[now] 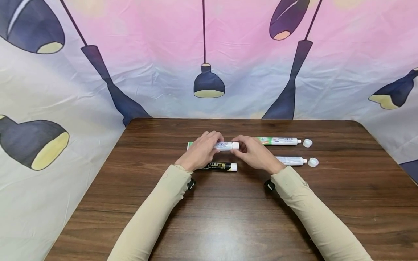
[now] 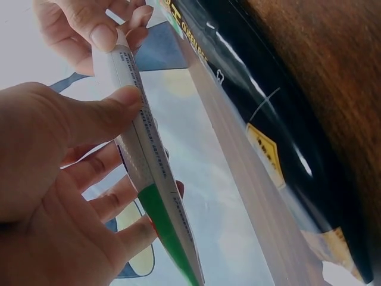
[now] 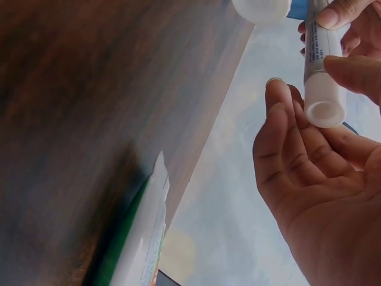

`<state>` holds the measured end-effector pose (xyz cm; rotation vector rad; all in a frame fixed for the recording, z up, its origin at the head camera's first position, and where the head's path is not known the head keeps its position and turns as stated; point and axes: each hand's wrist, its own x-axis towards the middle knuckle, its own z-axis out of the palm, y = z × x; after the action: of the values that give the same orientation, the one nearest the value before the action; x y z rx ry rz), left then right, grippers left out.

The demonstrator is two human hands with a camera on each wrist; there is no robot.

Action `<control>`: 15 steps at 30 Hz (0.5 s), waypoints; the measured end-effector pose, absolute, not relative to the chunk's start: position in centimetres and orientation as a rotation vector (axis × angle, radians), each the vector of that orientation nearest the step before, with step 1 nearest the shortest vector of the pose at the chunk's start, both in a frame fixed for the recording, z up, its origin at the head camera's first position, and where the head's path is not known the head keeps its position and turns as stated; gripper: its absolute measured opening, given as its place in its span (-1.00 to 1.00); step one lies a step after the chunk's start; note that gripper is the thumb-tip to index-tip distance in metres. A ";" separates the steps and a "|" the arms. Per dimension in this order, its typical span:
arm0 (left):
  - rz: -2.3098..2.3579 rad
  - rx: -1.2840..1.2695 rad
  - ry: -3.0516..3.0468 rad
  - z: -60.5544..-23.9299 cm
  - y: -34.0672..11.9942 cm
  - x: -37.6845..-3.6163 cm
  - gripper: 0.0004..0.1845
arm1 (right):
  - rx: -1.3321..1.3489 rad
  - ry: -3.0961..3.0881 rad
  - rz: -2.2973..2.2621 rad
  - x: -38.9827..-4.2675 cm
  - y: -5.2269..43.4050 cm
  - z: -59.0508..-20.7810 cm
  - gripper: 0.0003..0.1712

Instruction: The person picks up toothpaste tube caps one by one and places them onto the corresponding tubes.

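Observation:
My left hand (image 1: 200,151) grips a white and green toothpaste tube (image 1: 224,146) above the table, its cap end pointing right. In the left wrist view the thumb presses the tube's (image 2: 140,152) printed side, with the fingers behind it. My right hand (image 1: 256,153) is at the white cap (image 1: 235,145), pinching it between thumb and fingers. The right wrist view shows the cap (image 3: 325,104) on the end of the tube, its round end facing the camera. Just below the hands lies a black toothpaste tube (image 1: 220,166) with its white cap on.
To the right lie two uncapped tubes, a green and white toothpaste tube (image 1: 283,141) and a white tube (image 1: 290,161) partly behind my right hand. A loose clear-white cap (image 1: 307,143) and another cap (image 1: 313,162) sit beyond their nozzles. A printed cloth (image 1: 163,83) hangs behind the wooden table (image 1: 209,210).

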<state>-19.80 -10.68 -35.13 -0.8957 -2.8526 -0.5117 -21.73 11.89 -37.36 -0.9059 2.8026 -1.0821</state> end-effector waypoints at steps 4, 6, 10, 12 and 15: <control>-0.523 -0.886 -2.849 -35.1 -10.7 -19.8 -0.79 | -0.895 2.807 -1.122 -21.7 11.9 -37.4 -0.75; -0.527 -0.882 -2.858 -35.1 -10.7 -19.8 -0.79 | -0.888 2.809 -1.132 -21.7 11.9 -37.4 -0.76; -0.528 -0.889 -2.856 -35.2 -10.7 -19.8 -0.80 | -0.883 2.806 -1.127 -21.7 11.9 -37.5 -0.77; -0.524 -0.893 -2.850 -35.2 -10.7 -19.8 -0.80 | -0.878 2.801 -1.122 -21.7 11.9 -37.5 -0.78; -0.525 -0.889 -2.852 -35.2 -10.7 -19.9 -0.80 | -0.871 2.795 -1.116 -21.6 11.9 -37.5 -0.79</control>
<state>-19.86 -10.67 -35.23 -0.8894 -2.8523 -0.5254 -21.64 11.91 -37.52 -0.8711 2.7948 -1.1156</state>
